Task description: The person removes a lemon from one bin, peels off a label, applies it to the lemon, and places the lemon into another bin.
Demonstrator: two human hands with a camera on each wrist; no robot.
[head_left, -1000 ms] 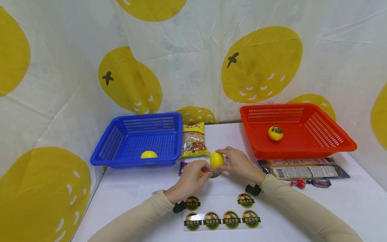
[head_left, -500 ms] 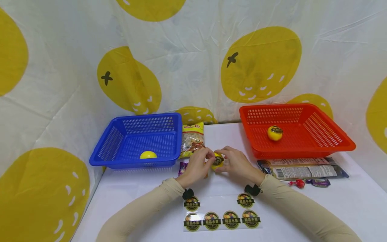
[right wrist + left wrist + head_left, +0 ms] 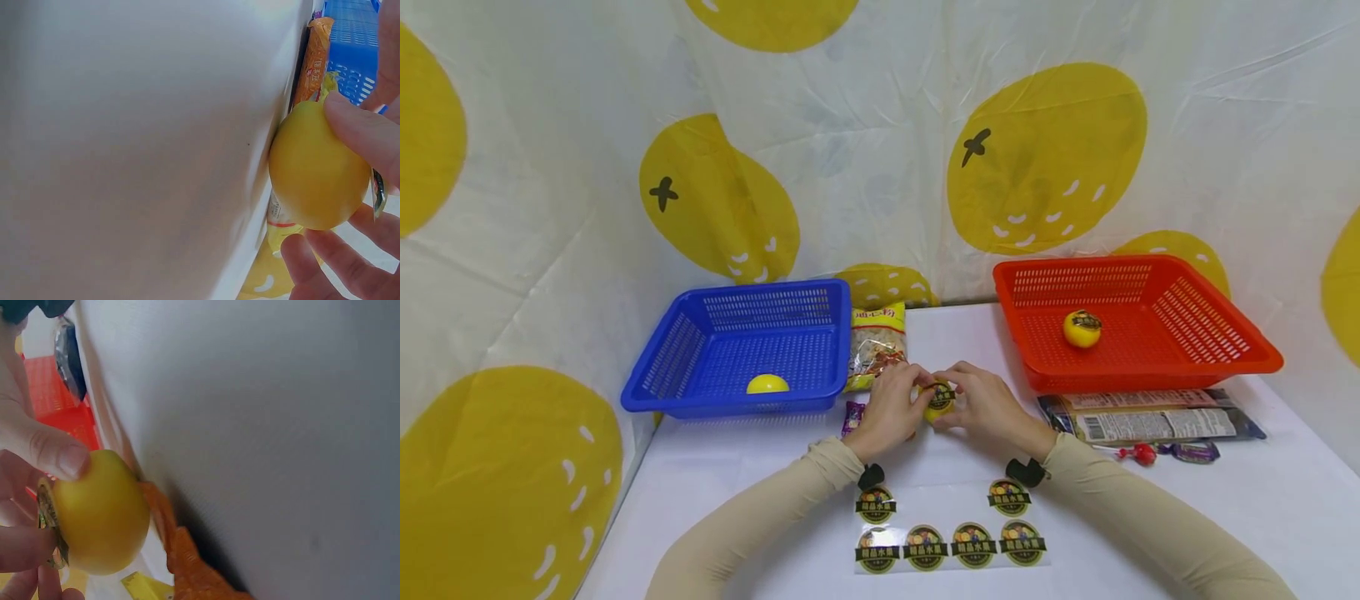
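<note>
My right hand (image 3: 988, 404) holds a smooth yellow lemon (image 3: 319, 169) between thumb and fingers, low over the table. Against the lemon's upper side lies a round black-and-gold sticker (image 3: 942, 398), its edge standing a little off the skin in the left wrist view. My left hand (image 3: 887, 410) has thumb and index finger at the sticker's left edge, pinching it. Below that hand an orange-wrapped snack (image 3: 187, 556) shows close to the lemon. On the table in front of my wrists lies a clear sheet (image 3: 940, 506) with several more of these stickers.
A blue basket (image 3: 655, 367) at left holds one lemon (image 3: 767, 384). The red basket (image 3: 1150, 375) at right holds a stickered one (image 3: 1082, 329). Around them are a yellow food bag (image 3: 877, 342), flat packs (image 3: 1150, 417), a lollipop (image 3: 1142, 454) and purple candy (image 3: 1197, 452).
My left hand has brought the sticker up and right onto the lemon, turning its printed face into view. The right hand keeps hold of the lemon, nearly in place.
</note>
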